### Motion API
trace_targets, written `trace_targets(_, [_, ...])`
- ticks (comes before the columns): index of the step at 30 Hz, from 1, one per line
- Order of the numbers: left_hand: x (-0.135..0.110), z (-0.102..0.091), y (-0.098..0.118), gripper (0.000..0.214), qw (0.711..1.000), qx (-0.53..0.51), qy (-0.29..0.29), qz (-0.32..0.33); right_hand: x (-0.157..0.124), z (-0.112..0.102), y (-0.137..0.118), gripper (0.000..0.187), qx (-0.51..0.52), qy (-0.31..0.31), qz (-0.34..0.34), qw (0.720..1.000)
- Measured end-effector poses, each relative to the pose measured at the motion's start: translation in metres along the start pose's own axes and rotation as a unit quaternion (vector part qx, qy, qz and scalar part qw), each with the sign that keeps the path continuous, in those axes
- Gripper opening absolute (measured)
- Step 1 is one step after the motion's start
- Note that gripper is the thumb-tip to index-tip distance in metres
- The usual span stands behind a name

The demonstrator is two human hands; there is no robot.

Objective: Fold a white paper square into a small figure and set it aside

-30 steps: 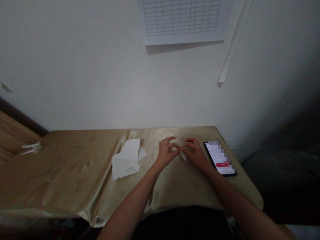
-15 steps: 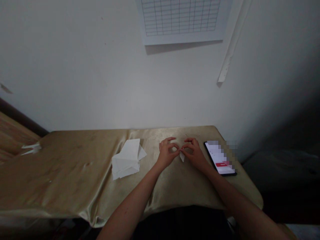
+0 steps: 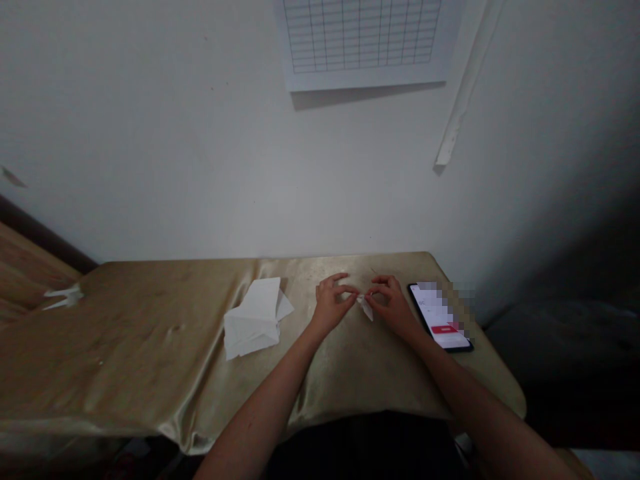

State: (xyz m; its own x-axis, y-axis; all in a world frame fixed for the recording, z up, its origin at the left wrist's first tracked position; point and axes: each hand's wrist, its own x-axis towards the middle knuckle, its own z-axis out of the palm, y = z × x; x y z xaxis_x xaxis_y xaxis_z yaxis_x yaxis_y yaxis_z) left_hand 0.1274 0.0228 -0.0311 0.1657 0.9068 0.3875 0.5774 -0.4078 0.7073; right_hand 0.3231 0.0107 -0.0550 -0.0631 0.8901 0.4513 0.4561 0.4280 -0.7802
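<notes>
Between my two hands, a small folded piece of white paper (image 3: 367, 309) is held just above the gold cloth, its pointed end hanging downward. My left hand (image 3: 332, 303) pinches its left side between thumb and index finger, the other fingers spread away. On the other side my right hand (image 3: 391, 301) pinches the paper too, with thumb and index finger close to the left fingertips. The fingertips hide the upper folds. To the left of my left hand lies a loose pile of white paper sheets (image 3: 255, 320).
A gold satin cloth (image 3: 135, 333) covers the table. Right of my right hand lies a phone (image 3: 435, 317) with its screen lit. A gridded paper sheet (image 3: 365, 40) hangs on the white wall behind. White strips (image 3: 65, 295) show at the far left edge.
My hands have drawn slightly apart, and more of the folded paper shows between the fingertips. The paper pile and phone stay put.
</notes>
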Motion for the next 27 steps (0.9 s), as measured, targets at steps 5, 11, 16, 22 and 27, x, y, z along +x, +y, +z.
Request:
trace_targets(5, [-0.0014, 0.0, 0.0002, 0.006, 1.0, 0.005, -0.004, 0.009, -0.0012, 0.0024, -0.0006, 0.015, 0.005, 0.0, -0.007, 1.0])
trace_targets(11, [-0.0018, 0.001, -0.0004, 0.004, 1.0, 0.01, 0.004, 0.013, -0.0016, 0.0023, -0.0009, 0.019, -0.002, -0.012, -0.002, 1.0])
trace_targets(16, [-0.0013, -0.0006, 0.0002, 0.006, 0.999, 0.004, 0.046, 0.003, -0.0019, -0.0012, -0.0011, 0.018, -0.05, -0.004, -0.016, 0.999])
trace_targets(22, [-0.0051, 0.0004, 0.0055, 0.005, 0.997, 0.018, 0.069, 0.003, -0.004, -0.0001, -0.0009, 0.023, -0.098, -0.017, -0.008, 0.995])
trace_targets(27, [-0.005, -0.0023, 0.0076, 0.005, 0.996, 0.02, 0.082, 0.008, -0.0048, 0.0016, 0.0022, 0.021, -0.107, -0.025, 0.011, 0.994])
